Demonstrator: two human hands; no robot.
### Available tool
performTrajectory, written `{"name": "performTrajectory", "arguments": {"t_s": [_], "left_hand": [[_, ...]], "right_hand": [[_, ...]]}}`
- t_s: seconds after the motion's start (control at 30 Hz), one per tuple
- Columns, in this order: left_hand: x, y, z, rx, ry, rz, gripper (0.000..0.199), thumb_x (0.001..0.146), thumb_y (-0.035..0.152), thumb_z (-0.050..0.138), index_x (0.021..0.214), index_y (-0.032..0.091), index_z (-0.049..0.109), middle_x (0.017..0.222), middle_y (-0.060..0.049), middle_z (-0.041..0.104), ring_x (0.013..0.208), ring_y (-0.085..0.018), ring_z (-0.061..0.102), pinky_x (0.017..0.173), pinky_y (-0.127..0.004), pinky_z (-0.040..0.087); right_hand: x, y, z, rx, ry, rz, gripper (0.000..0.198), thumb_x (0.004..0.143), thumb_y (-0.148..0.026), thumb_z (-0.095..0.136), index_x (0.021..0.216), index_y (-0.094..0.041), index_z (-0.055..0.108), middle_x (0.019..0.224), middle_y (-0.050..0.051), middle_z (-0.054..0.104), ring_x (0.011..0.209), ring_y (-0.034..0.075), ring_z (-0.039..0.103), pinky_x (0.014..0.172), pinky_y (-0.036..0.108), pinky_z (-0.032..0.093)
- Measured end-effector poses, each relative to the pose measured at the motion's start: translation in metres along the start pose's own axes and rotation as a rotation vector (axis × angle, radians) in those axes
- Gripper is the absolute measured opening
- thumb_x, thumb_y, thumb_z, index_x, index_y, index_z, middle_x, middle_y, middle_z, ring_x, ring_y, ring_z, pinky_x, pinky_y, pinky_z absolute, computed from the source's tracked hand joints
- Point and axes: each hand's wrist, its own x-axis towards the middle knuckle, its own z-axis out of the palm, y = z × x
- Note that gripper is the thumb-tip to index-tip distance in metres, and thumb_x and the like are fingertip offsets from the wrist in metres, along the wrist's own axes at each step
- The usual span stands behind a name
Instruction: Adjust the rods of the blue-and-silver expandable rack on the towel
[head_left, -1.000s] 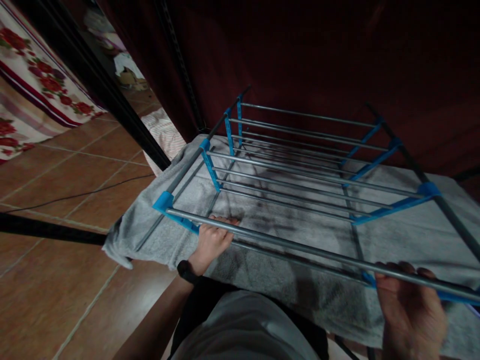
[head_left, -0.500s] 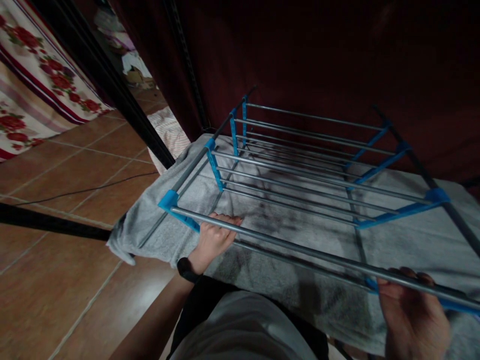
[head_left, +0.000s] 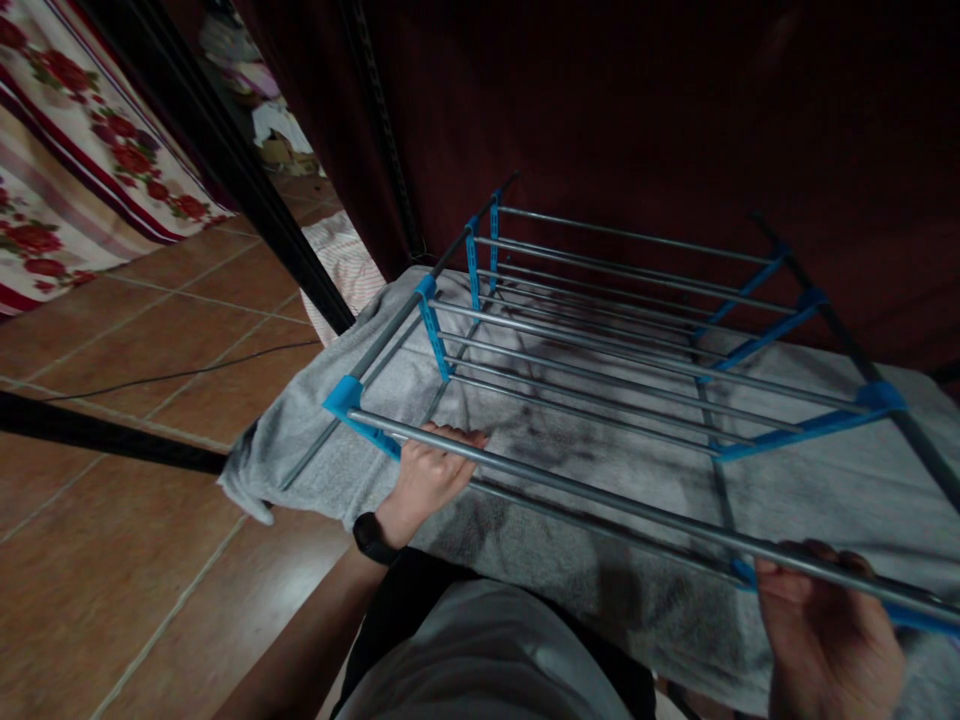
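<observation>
A rack of grey metal tubes with blue plastic connectors (head_left: 343, 396) lies across a grey cloth in front of me. Its nearest long tube (head_left: 600, 497) runs from the left connector toward the lower right. My left hand (head_left: 435, 470), with a black band on the wrist, wraps its fingers round this tube near the left end. Toward the right end, my right hand (head_left: 829, 620) grips the same tube from below, its fingertips partly hidden behind it. Several thinner crossbars (head_left: 585, 395) stretch between the blue side pieces farther back.
The grey cloth (head_left: 315, 400) covers the surface under the rack. Black metal posts (head_left: 247, 200) stand at the left, and a dark red curtain (head_left: 637, 110) hangs behind. A cable (head_left: 180, 373) crosses the tiled floor (head_left: 112, 530). A floral curtain (head_left: 112, 140) hangs at far left.
The whole view has shifted slightly, so the rack appears a little farther right. Both hands keep their hold on the front tube.
</observation>
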Motion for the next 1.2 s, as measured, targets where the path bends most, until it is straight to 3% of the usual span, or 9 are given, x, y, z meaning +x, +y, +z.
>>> {"name": "performTrajectory", "arguments": {"t_s": [0.23, 0.53, 0.83, 1.2], "left_hand": [[-0.004, -0.001, -0.002, -0.002, -0.039, -0.039, 0.012, 0.095, 0.024, 0.066, 0.099, 0.026, 0.078, 0.081, -0.001, 0.079, 0.073, -0.019, 0.074, 0.08, -0.035, 0.053], [0.002, -0.001, -0.003, -0.01, 0.007, 0.008, 0.011, 0.096, 0.023, 0.066, 0.103, 0.023, 0.075, 0.082, -0.001, 0.079, 0.072, -0.018, 0.073, 0.076, -0.034, 0.05], [-0.001, -0.003, -0.001, 0.008, -0.055, 0.0, 0.015, 0.099, 0.025, 0.061, 0.101, 0.023, 0.076, 0.078, -0.002, 0.076, 0.072, -0.019, 0.07, 0.079, -0.035, 0.048], [0.0, -0.005, 0.003, 0.002, -0.107, 0.034, 0.015, 0.101, 0.024, 0.058, 0.103, 0.021, 0.073, 0.082, -0.002, 0.075, 0.076, -0.018, 0.07, 0.075, -0.034, 0.044]], "right_hand": [[-0.001, 0.0, -0.001, 0.006, -0.007, 0.031, 0.021, 0.073, -0.022, 0.086, 0.088, -0.028, 0.073, 0.095, -0.004, 0.069, 0.086, 0.013, 0.066, 0.073, 0.03, 0.06], [0.002, 0.0, -0.001, 0.024, -0.011, 0.021, 0.021, 0.074, -0.022, 0.085, 0.088, -0.026, 0.071, 0.093, -0.004, 0.068, 0.087, 0.013, 0.066, 0.077, 0.031, 0.061], [0.004, 0.008, -0.004, 0.033, 0.002, 0.1, 0.023, 0.071, -0.022, 0.087, 0.086, -0.024, 0.07, 0.09, -0.005, 0.07, 0.082, 0.012, 0.068, 0.073, 0.03, 0.06], [0.012, 0.026, -0.02, 0.1, -0.046, 0.125, 0.023, 0.074, -0.018, 0.086, 0.09, -0.024, 0.071, 0.09, -0.008, 0.073, 0.087, 0.011, 0.069, 0.086, 0.034, 0.06]]}}
